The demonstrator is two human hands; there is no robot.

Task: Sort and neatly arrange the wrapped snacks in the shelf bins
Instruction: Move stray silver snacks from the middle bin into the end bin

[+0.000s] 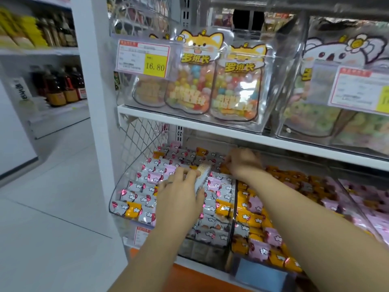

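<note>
A clear shelf bin (114,204) on the lower shelf holds several small wrapped snacks, mostly grey ones (134,187) with a few orange (133,210) and pink (152,177) among them. My left hand (179,193) hovers over this bin, gripping a small wrapped snack (202,175) that stands up between thumb and fingers. My right hand (244,163) reaches deep into the back of the same bin, fingers down among the wrappers; what it holds is hidden. The bin to the right (255,223) holds orange and pink snacks.
A shelf board (189,121) runs just above my hands. On it stand clear bins with cartoon candy bags (194,81) and a price tag (144,59). A white upright post (94,102) and wire mesh (139,135) border the left. An aisle floor lies further left.
</note>
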